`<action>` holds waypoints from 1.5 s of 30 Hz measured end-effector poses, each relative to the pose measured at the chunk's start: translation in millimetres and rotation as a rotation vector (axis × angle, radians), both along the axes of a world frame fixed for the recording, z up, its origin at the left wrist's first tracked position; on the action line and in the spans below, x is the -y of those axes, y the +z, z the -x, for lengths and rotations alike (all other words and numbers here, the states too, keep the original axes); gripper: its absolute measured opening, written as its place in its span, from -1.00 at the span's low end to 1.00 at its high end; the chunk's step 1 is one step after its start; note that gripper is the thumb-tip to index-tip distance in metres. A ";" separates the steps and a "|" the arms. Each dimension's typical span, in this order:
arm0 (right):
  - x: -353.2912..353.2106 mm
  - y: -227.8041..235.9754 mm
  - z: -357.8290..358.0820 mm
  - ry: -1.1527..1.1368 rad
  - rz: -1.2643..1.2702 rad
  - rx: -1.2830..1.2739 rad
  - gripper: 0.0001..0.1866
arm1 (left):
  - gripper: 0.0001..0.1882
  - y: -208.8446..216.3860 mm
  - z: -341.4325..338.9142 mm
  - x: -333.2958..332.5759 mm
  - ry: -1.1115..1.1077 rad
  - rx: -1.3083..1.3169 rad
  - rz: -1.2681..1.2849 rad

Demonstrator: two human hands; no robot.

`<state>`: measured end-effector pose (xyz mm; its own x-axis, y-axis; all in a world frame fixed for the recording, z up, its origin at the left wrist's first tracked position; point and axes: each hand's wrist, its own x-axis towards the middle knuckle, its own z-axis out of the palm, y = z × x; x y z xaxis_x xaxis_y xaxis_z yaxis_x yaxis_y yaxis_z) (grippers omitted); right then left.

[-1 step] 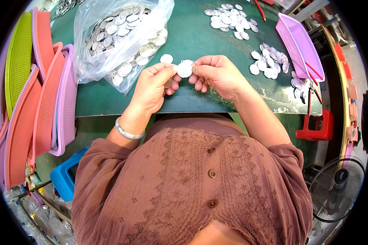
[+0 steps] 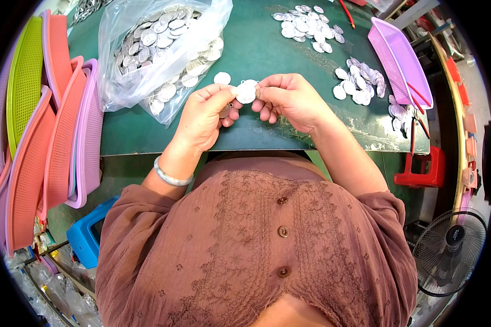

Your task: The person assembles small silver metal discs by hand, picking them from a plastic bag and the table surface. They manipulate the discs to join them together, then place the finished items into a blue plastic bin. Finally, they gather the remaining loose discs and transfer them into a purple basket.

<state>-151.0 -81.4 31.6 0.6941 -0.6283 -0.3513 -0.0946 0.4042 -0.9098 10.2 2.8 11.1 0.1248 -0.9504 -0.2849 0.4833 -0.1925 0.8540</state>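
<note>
The left hand (image 2: 202, 117) and right hand (image 2: 292, 101) pinch one silver disc (image 2: 246, 93) between them, over the near part of the green table (image 2: 245, 38). A clear bag (image 2: 126, 90) of discs lies left, a loose pile of discs (image 2: 361, 83) right.

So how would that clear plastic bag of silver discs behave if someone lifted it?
The bag would probably sag and crease, since its thin film lies in folds. It may feel heavy, given the many metal-looking discs inside. Those discs, loosely heaped, might slide over one another.
</note>
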 end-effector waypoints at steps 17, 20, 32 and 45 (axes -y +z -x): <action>2.8 -6.8 -3.1 0.059 -0.130 -0.003 -0.86 | -0.86 3.5 -3.9 0.4 -0.065 -0.084 -0.079; 3.2 -8.6 -2.5 0.063 -0.143 -0.007 -0.87 | -0.87 4.0 -3.6 0.8 -0.071 -0.091 -0.089; 23.1 -13.6 -3.5 0.089 1.106 -0.470 -0.73 | -0.88 -4.3 -14.6 -2.5 -0.015 -0.240 0.041; 27.1 -7.6 -17.3 0.200 0.908 -0.421 -0.80 | -0.70 -0.7 -14.1 -4.5 -0.006 -0.163 -0.008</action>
<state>-133.7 -108.5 24.0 0.7459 -0.6649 -0.0393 -0.4673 -0.4804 -0.7422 24.2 7.3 10.3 0.0706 -0.9485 -0.3089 0.6145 -0.2025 0.7625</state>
